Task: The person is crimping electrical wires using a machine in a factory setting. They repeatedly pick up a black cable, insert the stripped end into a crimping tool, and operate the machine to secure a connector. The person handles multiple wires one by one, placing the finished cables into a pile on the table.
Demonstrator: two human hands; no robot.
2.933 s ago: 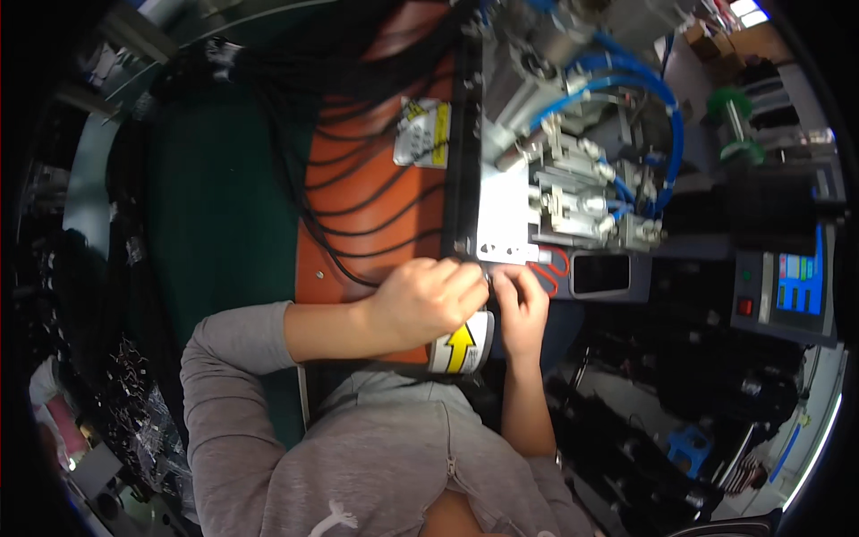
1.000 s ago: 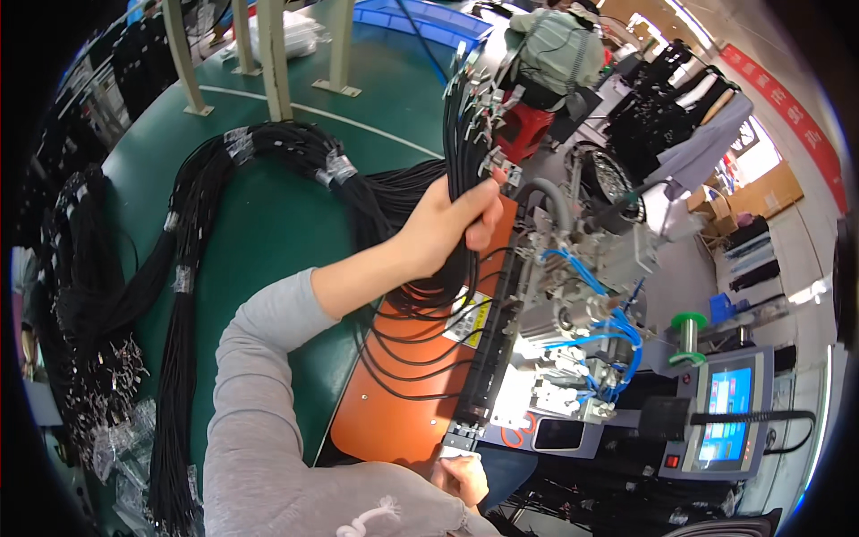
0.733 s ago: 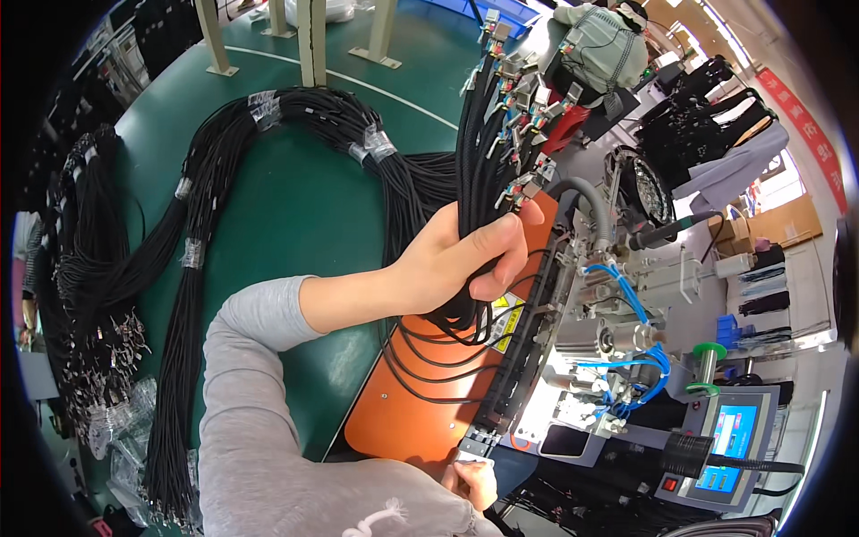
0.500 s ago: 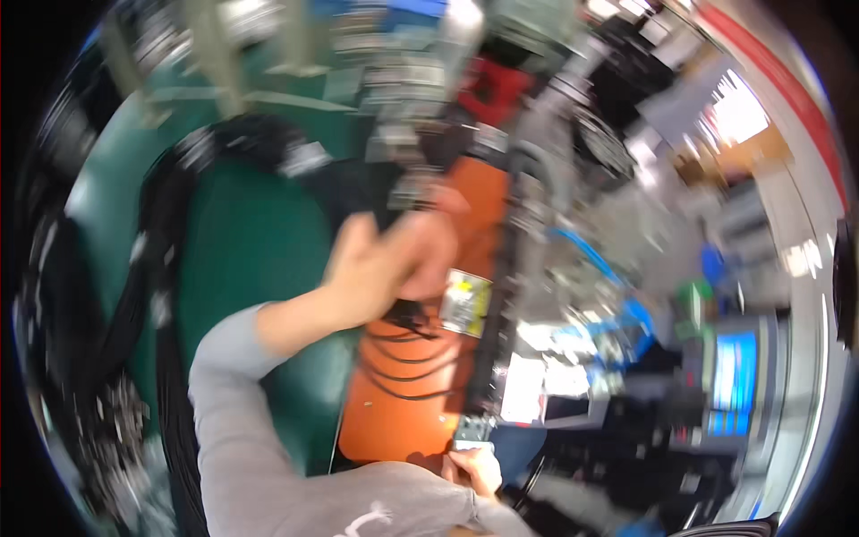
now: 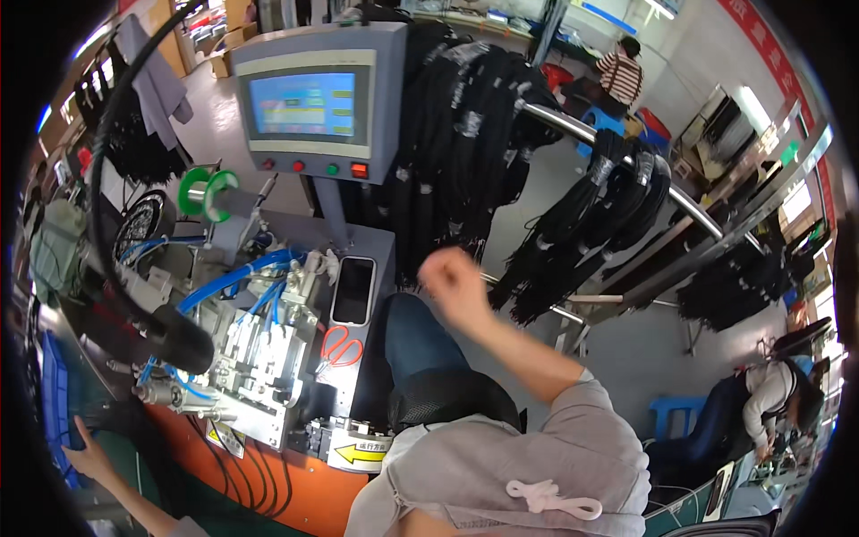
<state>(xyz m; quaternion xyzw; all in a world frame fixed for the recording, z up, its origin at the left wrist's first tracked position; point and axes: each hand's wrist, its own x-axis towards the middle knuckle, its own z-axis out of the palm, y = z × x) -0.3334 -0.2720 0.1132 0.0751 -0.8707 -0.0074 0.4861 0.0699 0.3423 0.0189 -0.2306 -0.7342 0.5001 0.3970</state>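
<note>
At the far left, my left hand point(image 5: 92, 455) reaches to the edge of a blue plastic bin point(image 5: 55, 394). Its thumb and fingers are spread, with nothing visible in them; whether it touches the bin I cannot tell. My right hand point(image 5: 453, 279) is raised in the middle, beyond my knee, smeared by motion. Its fingers look curled, but what they hold, if anything, does not show. Behind it hang bundles of black cables point(image 5: 461, 134), nearest to that hand. More tied black cables point(image 5: 595, 215) hang over a metal rail point(image 5: 689, 208) to the right.
A machine point(image 5: 259, 349) with blue air tubes stands left of my leg, below a monitor point(image 5: 304, 107). A phone point(image 5: 353, 291) and red-handled scissors point(image 5: 340, 347) lie beside it. A wire spool point(image 5: 208, 194) sits behind. Two other people point(image 5: 619, 76) point(image 5: 778, 398) sit at right.
The view has swung round to the right, from the green and orange worktop to the machine and hanging cables. My left hand is now at the blue bin; my right hand is raised near the cables.
</note>
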